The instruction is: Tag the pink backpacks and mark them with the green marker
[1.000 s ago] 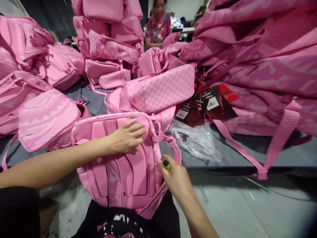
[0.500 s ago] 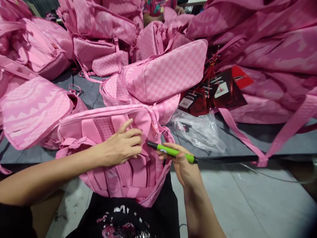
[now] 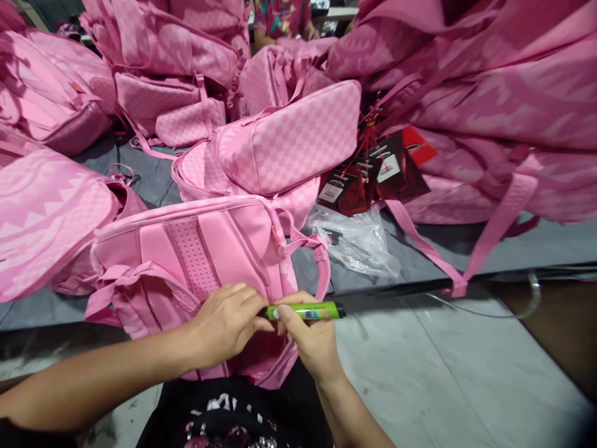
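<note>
A green marker pen with black ends lies level in front of me, printed lettering on its barrel. My right hand is closed round its barrel, thumb on the near side. The fingers and thumb of my left hand are closed on the pen's black left end, which they partly hide. Behind both hands, a pink backpack leans between my lap and the table edge, its padded back panel and straps towards me. Its lower part is partly hidden by my hands and forearms.
Pink checkered bags rest on the grey-covered table. A tall pile of pink bags stands at the right, near dark hang tags and a crumpled clear plastic bag. Across the table is another person.
My left hand has come off the backpack's back panel and moved down onto the pen's end. My right hand has brought the pen left and lower. The view has shifted slightly right.
</note>
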`<action>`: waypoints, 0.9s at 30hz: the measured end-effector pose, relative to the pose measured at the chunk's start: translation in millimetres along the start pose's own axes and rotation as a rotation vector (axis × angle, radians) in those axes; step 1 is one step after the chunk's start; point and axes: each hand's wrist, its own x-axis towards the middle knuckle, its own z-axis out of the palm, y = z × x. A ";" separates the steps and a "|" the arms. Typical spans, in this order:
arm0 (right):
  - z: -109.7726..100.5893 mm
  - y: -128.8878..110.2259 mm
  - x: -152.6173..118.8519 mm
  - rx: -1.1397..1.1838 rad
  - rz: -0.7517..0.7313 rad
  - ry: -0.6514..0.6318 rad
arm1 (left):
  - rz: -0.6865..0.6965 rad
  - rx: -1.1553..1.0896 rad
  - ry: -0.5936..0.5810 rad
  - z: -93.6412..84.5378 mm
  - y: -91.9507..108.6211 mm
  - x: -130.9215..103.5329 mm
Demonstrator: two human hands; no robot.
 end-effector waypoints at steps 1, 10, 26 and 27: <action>-3.8 -0.1 0.8 0.009 -0.006 0.027 | -0.117 -0.135 -0.084 0.0 3.5 -4.1; -85.1 -23.6 -31.8 -0.296 -0.340 0.424 | -0.769 -0.954 -0.301 10.6 -7.9 -51.7; -69.0 7.3 -63.6 -0.208 -0.250 -0.137 | -0.704 -1.137 -0.186 78.1 38.0 6.1; -73.9 14.0 -63.2 -0.226 -0.245 -0.088 | -0.671 -1.090 -0.196 77.3 38.3 6.0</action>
